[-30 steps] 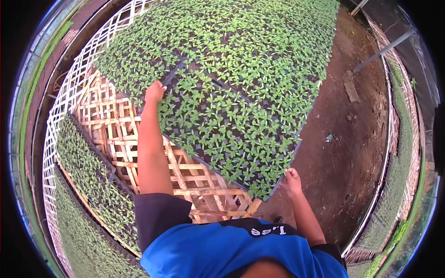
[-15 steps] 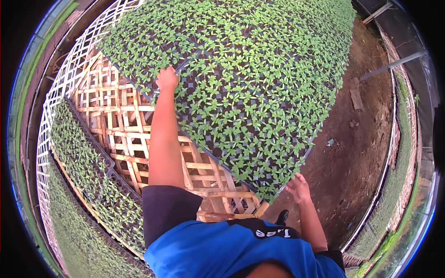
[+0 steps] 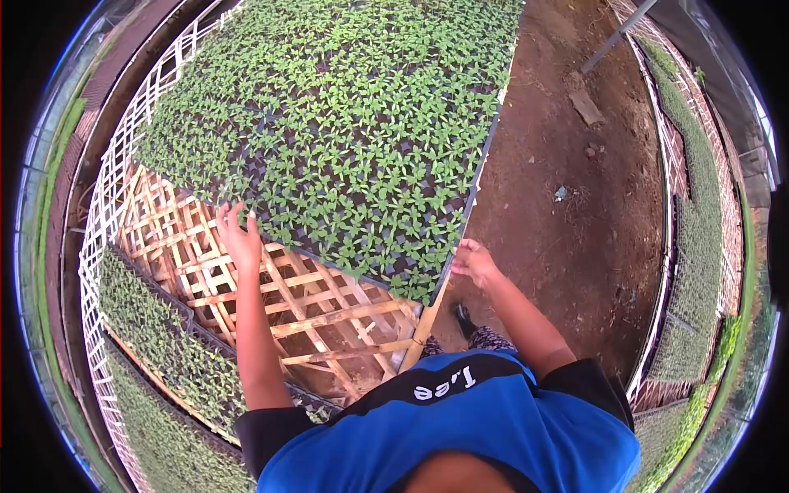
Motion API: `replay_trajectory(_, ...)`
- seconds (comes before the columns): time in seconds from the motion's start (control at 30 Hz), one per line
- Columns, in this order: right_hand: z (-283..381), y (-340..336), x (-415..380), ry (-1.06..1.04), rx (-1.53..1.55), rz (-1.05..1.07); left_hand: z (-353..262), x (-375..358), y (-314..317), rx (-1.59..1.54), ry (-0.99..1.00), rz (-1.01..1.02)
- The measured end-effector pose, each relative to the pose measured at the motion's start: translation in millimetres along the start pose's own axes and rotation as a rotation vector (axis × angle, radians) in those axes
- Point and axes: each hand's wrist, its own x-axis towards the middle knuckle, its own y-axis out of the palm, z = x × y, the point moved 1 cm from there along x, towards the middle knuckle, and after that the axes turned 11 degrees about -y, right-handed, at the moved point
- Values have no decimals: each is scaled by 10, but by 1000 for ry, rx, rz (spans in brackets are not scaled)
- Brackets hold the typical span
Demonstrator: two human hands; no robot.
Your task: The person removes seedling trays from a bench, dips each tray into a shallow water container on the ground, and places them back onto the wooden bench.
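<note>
Black seedling trays, packed with small green leafy seedlings, lie side by side on a bamboo lattice bench. At the near left edge of the trays is my left hand, fingers spread, with the fingertips by the rim; whether they touch it is hard to tell. My right hand is at the right-hand rim close to the near corner, its fingers curled against the tray edge.
Bare soil with a flat block runs along the right. More seedling trays line the lower left, and another planted bench curves along the far right. A grey post slants at upper right.
My left hand has come back from among the seedlings to the tray's near edge and its fingers have spread. My right hand has moved up against the right-hand rim. The view has shifted.
</note>
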Motion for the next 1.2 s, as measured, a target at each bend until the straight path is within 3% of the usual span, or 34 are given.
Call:
replay_trajectory(0.17, -86, -218, -97, 69, -17, 82, -524, -1181, -533, -42, -127, 21)
replay_trajectory(0.3, -225, -232, -329, 107, -203, 204, -918, -2342, -835, -47, -186, -1)
replay_trajectory(0.37, -398, -197, -474, 155, -316, 388, -1027, -2933, -960, -41, -322, 10)
replay_trajectory(0.57, -589, 333, -1254, 198, -545, 802, -1292, -4641, -1288, 36, -620, -220)
replay_trajectory(0.73, -1182, 804, -2076, 255, -749, 1235, -1715, -5517, -1827, 136, -907, -404)
replay_trajectory(0.83, -1572, 989, -2562, 347, -809, 1399, -1839, -5957, -2090, 177, -978, -568)
replay_trajectory(0.93, -1981, 1139, -2973, 523, -855, 1411, -1928, -6437, -2252, 191, -1082, -672)
replay_trajectory(1.03, -2509, 1313, -3275, 710, -667, 1137, -1986, -6890, -2427, 176, -1145, -740)
replay_trajectory(1.2, -3128, 1605, -3603, 640, -134, 723, -2020, -7812, -2773, 173, -1226, -771)
